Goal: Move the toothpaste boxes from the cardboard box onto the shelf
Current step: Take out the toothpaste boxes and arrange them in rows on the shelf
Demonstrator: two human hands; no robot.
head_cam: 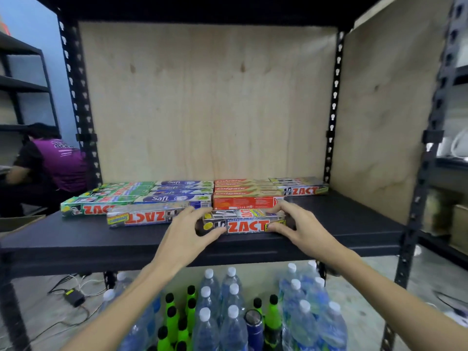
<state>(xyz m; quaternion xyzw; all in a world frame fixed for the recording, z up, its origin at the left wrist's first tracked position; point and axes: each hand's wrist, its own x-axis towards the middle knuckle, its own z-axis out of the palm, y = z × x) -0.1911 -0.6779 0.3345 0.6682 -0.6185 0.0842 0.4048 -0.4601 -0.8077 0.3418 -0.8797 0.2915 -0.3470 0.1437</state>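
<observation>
A silver Zact toothpaste box [244, 222] lies near the front of the black shelf [354, 224]. My left hand [190, 229] grips its left end and my right hand [296, 224] grips its right end, thumbs at the front face. Another silver Zact box [144, 217] lies upside down to its left. Behind them lie rows of green Zact boxes [98, 203], Safi boxes [177, 193], red Colgate boxes [245, 193] and a silver Zact stack [301, 187]. A corner of a cardboard box [17, 221] shows at the left edge.
Plywood panels [207, 102] close the shelf's back and right side. Below the shelf stand several water bottles [220, 312] and green bottles [177, 323]. A person in a purple vest [50, 165] sits at the left. Cables and a charger [73, 297] lie on the floor.
</observation>
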